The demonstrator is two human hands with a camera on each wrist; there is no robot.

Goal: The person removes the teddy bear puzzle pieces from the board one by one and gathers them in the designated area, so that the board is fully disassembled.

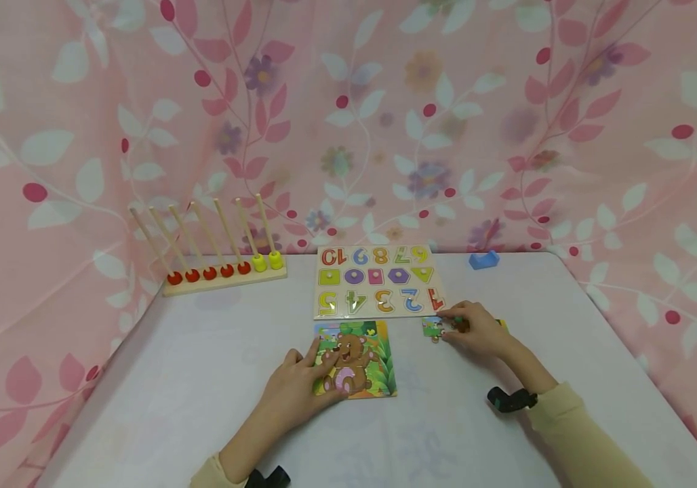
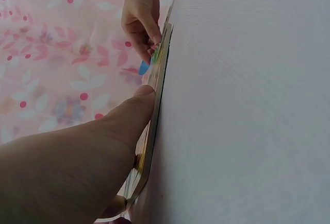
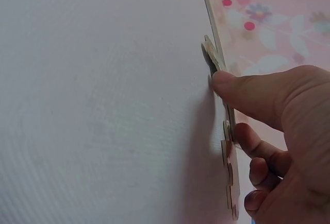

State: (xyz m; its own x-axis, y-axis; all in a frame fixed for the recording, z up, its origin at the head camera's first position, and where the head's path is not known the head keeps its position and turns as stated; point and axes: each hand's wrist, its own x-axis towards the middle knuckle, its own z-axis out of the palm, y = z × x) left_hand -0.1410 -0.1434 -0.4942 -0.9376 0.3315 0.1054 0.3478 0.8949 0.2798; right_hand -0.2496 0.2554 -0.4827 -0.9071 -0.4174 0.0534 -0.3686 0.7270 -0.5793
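Note:
The bear puzzle (image 1: 380,369) lies flat on the white table, its picture a brown bear among green leaves. My left hand (image 1: 290,393) rests on its left side with fingers spread, the thumb along the lower edge. In the left wrist view the thumb (image 2: 136,110) lies on the board's edge. To the right, my right hand (image 1: 476,330) pinches a small green and blue puzzle piece (image 1: 432,328) between thumb and fingers. The right wrist view shows that piece (image 3: 212,53) tilted, one end lifted. More loose puzzle pieces (image 3: 230,172) lie beneath the right hand, partly hidden by it.
A wooden number and shape board (image 1: 337,315) lies behind the bear puzzle. At the back left stands a peg rack (image 1: 226,285) with red and yellow beads on its rods. A blue block (image 1: 484,260) sits at the back right, before a pink floral curtain (image 1: 348,135).

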